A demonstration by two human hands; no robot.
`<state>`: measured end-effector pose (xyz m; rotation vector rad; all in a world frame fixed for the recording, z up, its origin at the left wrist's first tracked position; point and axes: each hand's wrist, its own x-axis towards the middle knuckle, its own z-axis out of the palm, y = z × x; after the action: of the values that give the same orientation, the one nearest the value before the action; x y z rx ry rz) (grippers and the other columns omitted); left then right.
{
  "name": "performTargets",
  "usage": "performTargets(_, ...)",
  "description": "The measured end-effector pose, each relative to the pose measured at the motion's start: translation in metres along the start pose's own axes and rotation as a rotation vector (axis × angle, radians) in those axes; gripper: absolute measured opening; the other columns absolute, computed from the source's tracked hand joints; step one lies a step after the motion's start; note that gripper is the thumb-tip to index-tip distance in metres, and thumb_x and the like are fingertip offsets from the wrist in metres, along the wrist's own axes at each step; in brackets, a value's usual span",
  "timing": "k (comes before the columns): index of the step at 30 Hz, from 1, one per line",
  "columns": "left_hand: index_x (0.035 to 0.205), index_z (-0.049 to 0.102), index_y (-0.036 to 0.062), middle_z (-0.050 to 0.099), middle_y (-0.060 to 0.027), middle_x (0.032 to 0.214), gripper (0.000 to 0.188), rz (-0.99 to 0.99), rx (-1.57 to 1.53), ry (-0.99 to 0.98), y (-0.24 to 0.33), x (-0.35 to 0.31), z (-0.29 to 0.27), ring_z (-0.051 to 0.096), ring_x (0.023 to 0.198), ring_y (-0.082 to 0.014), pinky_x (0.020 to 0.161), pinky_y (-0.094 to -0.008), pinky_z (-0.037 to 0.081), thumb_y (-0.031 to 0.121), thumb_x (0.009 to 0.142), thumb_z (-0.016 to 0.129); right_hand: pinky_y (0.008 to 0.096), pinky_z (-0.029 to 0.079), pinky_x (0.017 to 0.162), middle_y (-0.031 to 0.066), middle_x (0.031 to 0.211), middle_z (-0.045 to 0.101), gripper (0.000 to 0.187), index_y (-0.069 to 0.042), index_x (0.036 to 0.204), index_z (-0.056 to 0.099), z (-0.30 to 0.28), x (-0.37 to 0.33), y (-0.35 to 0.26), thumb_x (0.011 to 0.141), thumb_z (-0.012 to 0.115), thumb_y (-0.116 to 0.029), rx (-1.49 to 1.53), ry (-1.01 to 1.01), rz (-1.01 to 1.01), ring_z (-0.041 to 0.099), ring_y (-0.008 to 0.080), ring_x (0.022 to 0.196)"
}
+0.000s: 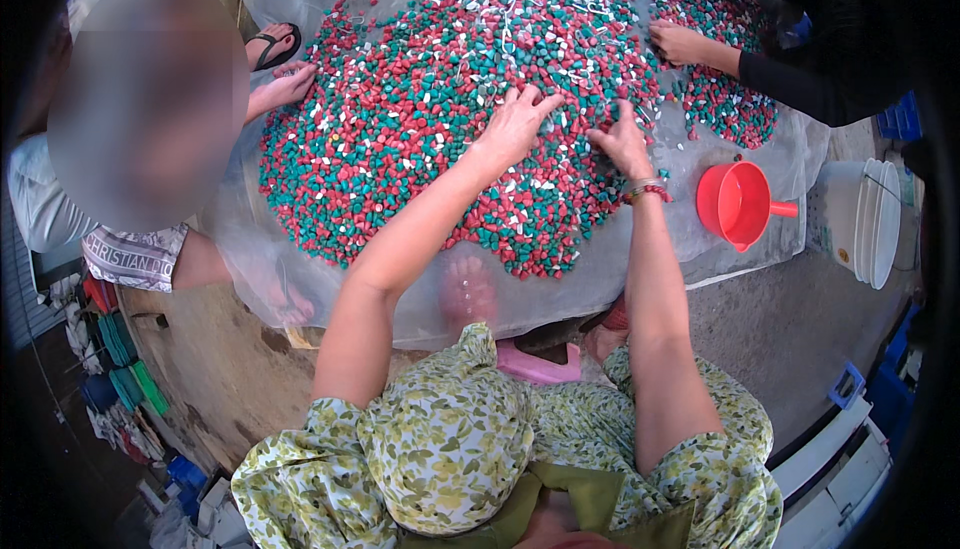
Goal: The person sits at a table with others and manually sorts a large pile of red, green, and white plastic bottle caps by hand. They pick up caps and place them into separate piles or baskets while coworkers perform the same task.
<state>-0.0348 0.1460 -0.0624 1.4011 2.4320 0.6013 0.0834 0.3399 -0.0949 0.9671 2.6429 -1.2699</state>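
Note:
A broad heap of small red, green and white plastic pieces (400, 149), shaped like little cones or caps, covers a sheet in front of me. My left hand (518, 127) rests over the middle of the heap, palm down, with its fingers spread on the pieces. To its right, my right hand (624, 141) reaches onto the heap's right part, its thumb and fingers apart. I see nothing held in either hand, though the tips of some fingers are hidden. Thin white strips (508, 34) lie among the pieces just beyond my left hand. A beaded bracelet (648, 190) circles my right wrist.
A red scoop with a handle (735, 204) lies right of my right forearm, on the translucent sheet (410, 309). White buckets (860, 219) stand farther right. On the left, a person's hand (285, 86) touches the heap's edge; at the upper right, another person's hand (680, 43) reaches in.

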Motion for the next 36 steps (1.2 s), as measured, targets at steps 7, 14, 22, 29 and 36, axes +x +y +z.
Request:
performTargets(7, 0.115, 0.053, 0.0067, 0.055, -0.0155, 0.092, 0.05, -0.046, -0.251, 0.039, -0.008, -0.033, 0.014, 0.06, 0.085, -0.0343, 0.076, -0.0424, 0.051, 0.003, 0.069, 0.072, 0.049, 0.05, 0.076, 0.0217, 0.095, 0.066, 0.054, -0.019, 0.125, 0.046, 0.035, -0.021, -0.047, 0.073, 0.063, -0.014, -0.306, -0.296, -0.195, 0.063, 0.0407, 0.093)
performTargets(14, 0.106, 0.055, 0.0049, 0.061, -0.0026, 0.087, 0.018, -0.543, -1.38, 0.044, -0.014, -0.101, -0.035, 0.059, 0.078, -0.0076, 0.057, -0.0242, 0.05, 0.015, 0.092, 0.061, 0.0189, 0.036, 0.045, -0.0056, 0.074, 0.055, 0.032, -0.008, 0.113, 0.059, 0.035, -0.053, -0.092, 0.084, 0.07, -0.014, 0.558, -0.569, -0.065, 0.045, 0.001, 0.053)
performTargets(22, 0.122, 0.05, 0.0006, 0.059, -0.0104, 0.106, 0.028, -0.521, -1.46, -0.001, -0.02, -0.124, -0.068, 0.062, 0.095, -0.0188, 0.075, -0.033, 0.06, 0.016, 0.1, 0.045, 0.024, 0.057, 0.056, 0.0098, 0.107, 0.059, 0.03, -0.008, 0.124, 0.054, 0.022, -0.042, -0.103, 0.102, 0.037, -0.02, 0.502, -0.558, 0.015, 0.064, 0.0139, 0.074)
performTargets(29, 0.123, 0.052, 0.0011, 0.056, -0.01, 0.114, 0.042, -0.593, -1.397, -0.001, -0.022, -0.123, -0.079, 0.06, 0.099, -0.0199, 0.064, -0.0318, 0.061, 0.035, 0.1, 0.042, 0.0265, 0.057, 0.052, 0.0138, 0.124, 0.054, 0.043, -0.01, 0.141, 0.039, 0.032, -0.079, -0.121, 0.102, 0.037, -0.028, 0.541, -0.468, 0.021, 0.062, 0.0144, 0.076)
performTargets(36, 0.132, 0.048, 0.0024, 0.052, -0.0179, 0.126, 0.055, -0.6, -0.942, 0.109, -0.015, -0.127, -0.08, 0.055, 0.111, -0.0262, 0.07, -0.0372, 0.058, 0.045, 0.1, 0.036, 0.0175, 0.042, 0.049, 0.0027, 0.089, 0.065, 0.028, -0.003, 0.118, 0.062, 0.021, -0.091, -0.078, 0.096, 0.054, -0.019, 0.701, -0.17, -0.053, 0.058, 0.0059, 0.068)
